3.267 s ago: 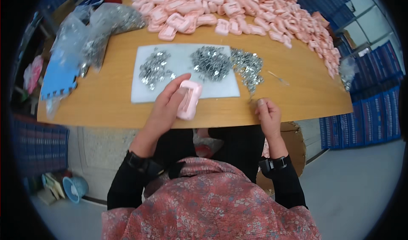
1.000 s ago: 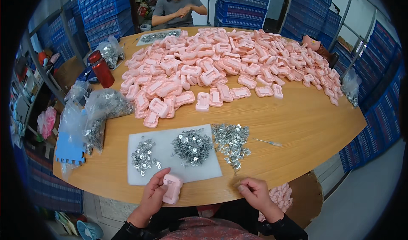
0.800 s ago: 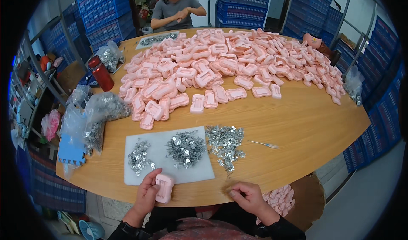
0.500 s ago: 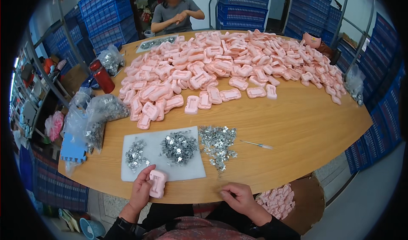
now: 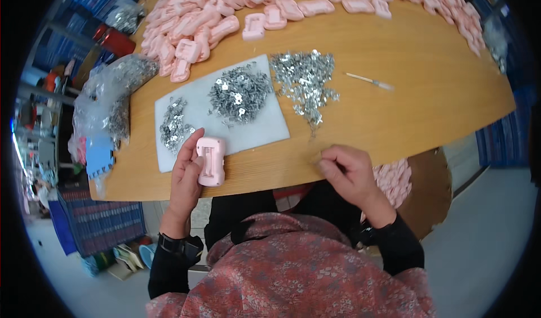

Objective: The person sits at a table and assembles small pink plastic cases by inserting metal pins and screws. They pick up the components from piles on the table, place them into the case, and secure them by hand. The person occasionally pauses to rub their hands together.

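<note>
My left hand (image 5: pixel 187 171) grips a pink plastic casing (image 5: pixel 212 166) with a recessed battery compartment facing up, just over the table's near edge. The thumb lies against its left side. My right hand (image 5: pixel 349 171) is over the table edge further right, fingers curled and thumb pressed in. Anything pinched at its fingertips is too small or blurred to name. Beyond my hands lies a white foam sheet (image 5: pixel 262 131) bearing a small pile (image 5: pixel 173 125) and a larger pile (image 5: pixel 239 95) of metal contact pieces. Another metal pile (image 5: pixel 307 81) sits on the wood beside the sheet.
Many pink casings (image 5: pixel 197 14) are heaped along the far side. A thin screwdriver (image 5: pixel 369 81) lies to the right. Plastic bags of metal parts (image 5: pixel 115 92), a red flask (image 5: pixel 114 41) and a blue foam piece (image 5: pixel 100 159) are left. A box of pink casings (image 5: pixel 394 180) stands below the right edge.
The view has tilted downward, so the table sits higher in it and the person across is out of sight. My left hand still holds the casing; my right hand remains curled near the edge.
</note>
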{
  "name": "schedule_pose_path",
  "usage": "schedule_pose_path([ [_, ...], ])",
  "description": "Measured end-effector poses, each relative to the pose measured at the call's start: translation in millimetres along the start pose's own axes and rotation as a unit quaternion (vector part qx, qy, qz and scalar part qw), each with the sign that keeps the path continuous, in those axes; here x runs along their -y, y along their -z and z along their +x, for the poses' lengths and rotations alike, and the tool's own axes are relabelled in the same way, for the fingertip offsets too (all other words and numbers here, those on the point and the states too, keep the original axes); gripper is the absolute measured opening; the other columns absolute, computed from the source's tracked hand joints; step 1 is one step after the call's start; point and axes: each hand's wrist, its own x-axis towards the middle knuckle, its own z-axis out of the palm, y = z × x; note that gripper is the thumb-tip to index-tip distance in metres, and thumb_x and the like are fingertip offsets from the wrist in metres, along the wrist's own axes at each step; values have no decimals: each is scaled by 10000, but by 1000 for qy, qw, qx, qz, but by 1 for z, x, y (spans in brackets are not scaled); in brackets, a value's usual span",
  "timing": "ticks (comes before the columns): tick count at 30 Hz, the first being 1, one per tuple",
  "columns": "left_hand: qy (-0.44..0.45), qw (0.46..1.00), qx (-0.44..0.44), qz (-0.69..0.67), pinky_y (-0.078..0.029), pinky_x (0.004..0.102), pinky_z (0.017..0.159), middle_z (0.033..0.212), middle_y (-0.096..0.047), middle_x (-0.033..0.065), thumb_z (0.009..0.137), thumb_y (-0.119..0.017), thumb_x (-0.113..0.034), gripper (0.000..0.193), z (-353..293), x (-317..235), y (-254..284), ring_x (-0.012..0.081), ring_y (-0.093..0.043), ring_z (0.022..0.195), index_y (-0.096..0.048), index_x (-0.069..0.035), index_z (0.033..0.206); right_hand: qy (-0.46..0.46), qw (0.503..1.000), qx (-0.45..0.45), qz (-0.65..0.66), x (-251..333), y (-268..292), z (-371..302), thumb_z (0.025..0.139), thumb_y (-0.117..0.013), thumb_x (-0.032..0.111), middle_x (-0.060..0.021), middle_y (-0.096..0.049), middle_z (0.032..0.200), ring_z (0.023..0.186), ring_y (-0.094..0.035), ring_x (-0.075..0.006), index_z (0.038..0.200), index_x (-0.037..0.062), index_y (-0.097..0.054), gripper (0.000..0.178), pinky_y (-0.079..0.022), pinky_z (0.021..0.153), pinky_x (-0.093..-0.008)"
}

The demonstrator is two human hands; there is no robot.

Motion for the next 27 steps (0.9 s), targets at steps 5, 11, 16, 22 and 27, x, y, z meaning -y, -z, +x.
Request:
schedule_pose_path([
  [5,8,1000,21,-10,-502,301,952,1314,-583,111,987,-463,-43,573,-2,7,6,168,-610,1117,-313,-41,1540,-92,994,-6,63,1,-7,1,963,-624,115,-10,-595,727,652,-524,-67,920,5,-660,124,-430,592,-238],
  [11,-10,999,47,-19,-498,281,940,1279,-619,94,1003,-498,-73,576,-2,6,10,141,-618,1095,-309,-41,1546,-165,971,-28,168,25,-30,15,1000,-579,121,29,-617,813,687,-514,-18,1101,29,-633,147,-427,616,-182],
  [16,-26,996,73,-41,-482,290,973,1290,-614,101,1011,-495,-32,581,-2,4,13,138,-598,1136,-278,-33,1550,-164,969,61,173,51,-81,40,938,-687,78,18,-613,917,783,-532,-11,1206,16,-530,317,-441,688,-183],
  [22,-43,994,64,-75,-475,284,980,1293,-614,106,990,-580,-47,631,-3,1,5,135,-590,1155,-284,-29,1546,-235,934,134,233,56,-123,55,938,-689,85,-10,-638,920,805,-581,-40,1311,45,-422,460,-460,677,-211],
  [27,25,981,80,-174,-482,284,966,1295,-616,97,989,-608,-119,582,-3,10,2,132,-599,1139,-370,-34,1513,-224,913,154,306,52,-130,47,952,-667,57,-6,-636,952,850,-596,-46,1286,52,-448,399,-476,721,-219],
])
